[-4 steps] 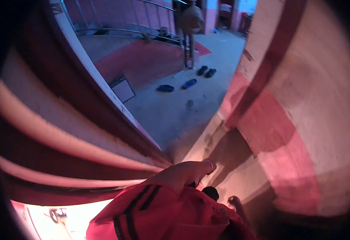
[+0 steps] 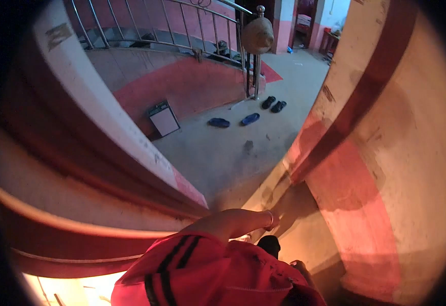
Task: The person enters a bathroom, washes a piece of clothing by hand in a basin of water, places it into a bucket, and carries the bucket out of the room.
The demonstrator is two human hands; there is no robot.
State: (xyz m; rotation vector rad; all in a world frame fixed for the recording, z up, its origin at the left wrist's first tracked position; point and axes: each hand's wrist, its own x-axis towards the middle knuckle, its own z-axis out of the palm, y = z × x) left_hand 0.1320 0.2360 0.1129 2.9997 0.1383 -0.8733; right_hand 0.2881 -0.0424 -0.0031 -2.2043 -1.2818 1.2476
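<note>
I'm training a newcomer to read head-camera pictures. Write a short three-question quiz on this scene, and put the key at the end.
1. True or false: a thin band circles the wrist of the left hand.
2. How many pieces of footwear lie on the grey floor beyond the doorway?
3. Choose one: the stripes on the red sleeve are
A) white
B) black
C) yellow

Key: 1. True. 2. Four. 3. B.
</note>
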